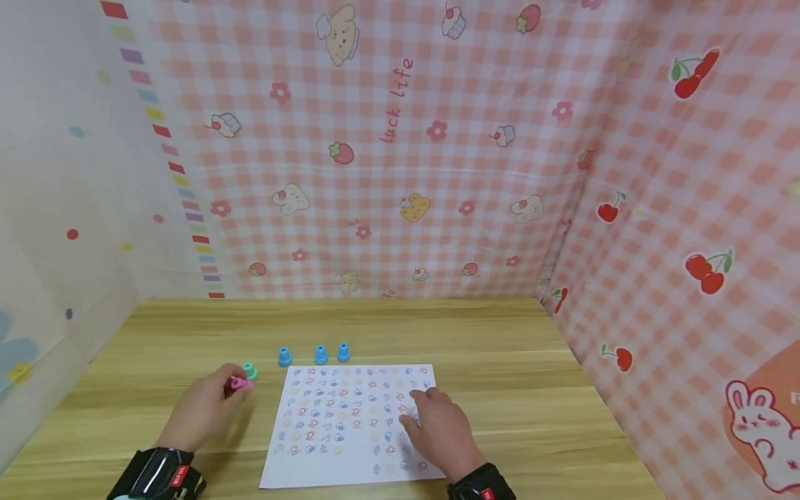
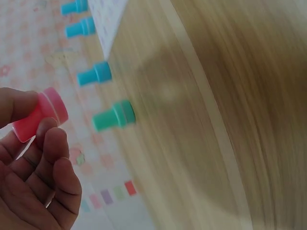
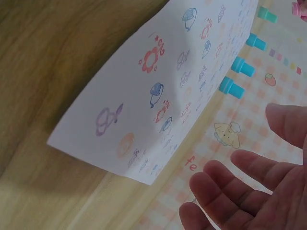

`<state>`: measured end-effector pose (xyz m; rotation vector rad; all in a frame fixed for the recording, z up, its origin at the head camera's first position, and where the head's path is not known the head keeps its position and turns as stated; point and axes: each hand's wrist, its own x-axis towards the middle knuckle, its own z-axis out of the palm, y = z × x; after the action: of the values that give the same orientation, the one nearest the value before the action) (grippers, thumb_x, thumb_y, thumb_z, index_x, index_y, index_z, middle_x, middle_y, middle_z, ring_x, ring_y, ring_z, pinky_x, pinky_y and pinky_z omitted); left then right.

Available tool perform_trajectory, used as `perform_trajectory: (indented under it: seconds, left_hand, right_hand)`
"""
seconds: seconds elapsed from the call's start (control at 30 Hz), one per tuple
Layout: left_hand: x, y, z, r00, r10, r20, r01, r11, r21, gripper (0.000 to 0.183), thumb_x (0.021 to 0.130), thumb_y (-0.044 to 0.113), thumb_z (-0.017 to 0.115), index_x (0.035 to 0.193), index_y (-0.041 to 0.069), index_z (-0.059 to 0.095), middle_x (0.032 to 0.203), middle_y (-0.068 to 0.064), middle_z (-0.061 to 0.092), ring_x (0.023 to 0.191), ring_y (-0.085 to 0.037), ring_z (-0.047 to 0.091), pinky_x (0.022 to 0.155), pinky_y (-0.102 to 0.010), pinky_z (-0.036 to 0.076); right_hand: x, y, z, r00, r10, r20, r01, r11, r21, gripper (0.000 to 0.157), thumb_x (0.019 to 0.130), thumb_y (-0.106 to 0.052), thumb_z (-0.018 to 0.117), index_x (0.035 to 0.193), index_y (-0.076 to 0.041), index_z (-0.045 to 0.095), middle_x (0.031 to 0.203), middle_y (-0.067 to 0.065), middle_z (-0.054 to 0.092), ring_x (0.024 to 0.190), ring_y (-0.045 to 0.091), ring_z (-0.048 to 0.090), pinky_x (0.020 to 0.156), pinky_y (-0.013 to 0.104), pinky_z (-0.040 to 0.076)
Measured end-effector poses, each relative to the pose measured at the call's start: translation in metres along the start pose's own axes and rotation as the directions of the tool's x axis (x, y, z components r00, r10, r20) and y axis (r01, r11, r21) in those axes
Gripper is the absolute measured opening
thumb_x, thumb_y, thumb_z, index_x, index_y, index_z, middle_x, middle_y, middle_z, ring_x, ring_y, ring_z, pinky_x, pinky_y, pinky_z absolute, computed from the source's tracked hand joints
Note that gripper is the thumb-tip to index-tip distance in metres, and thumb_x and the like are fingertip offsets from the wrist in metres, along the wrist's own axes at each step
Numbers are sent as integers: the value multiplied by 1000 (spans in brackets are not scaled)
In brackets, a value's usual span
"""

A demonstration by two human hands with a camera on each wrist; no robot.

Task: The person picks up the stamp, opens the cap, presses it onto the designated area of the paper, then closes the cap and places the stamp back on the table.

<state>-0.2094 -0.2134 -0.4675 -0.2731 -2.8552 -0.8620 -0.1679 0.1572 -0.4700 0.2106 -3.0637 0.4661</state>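
We judge the pink stamp (image 2: 43, 114) light, rigid, smooth — grasp its narrower barrel. Left hand (image 1: 203, 410): pinching it; right hand (image 1: 440, 425): empty, fingers apart above the paper (image 1: 325, 472).

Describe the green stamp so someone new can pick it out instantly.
On the wooden table lies a white sheet dotted with small prints. Just left of its far-left corner, near the left hand pinching a pink stamp, stands the green stamp. It is the only green one; the three stamps to its right are all blue.
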Motion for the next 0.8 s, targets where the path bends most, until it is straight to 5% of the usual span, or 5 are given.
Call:
perform_trajectory:
  seconds: [0.4,0.8]
  left_hand:
    - [9,-41,-26,997,-35,62,22,983,184,24,92,10,65,106,-8,59,81,-10,64,68,-22,55,61,-43,48]
    - [21,-79,-35,990,-77,119,44,965,258,17,91,8,61,96,-7,57,74,-7,58,65,-23,52,60,-42,46]
  right_hand:
    - [-2,2,-4,997,-32,67,40,991,-125,29,85,-27,73,100,-2,71,83,7,59,73,20,53,66,40,49]
    - [-3,1,-3,992,-21,125,35,994,-108,31,87,-31,73,99,-3,69,81,5,56,71,18,50,65,39,48]
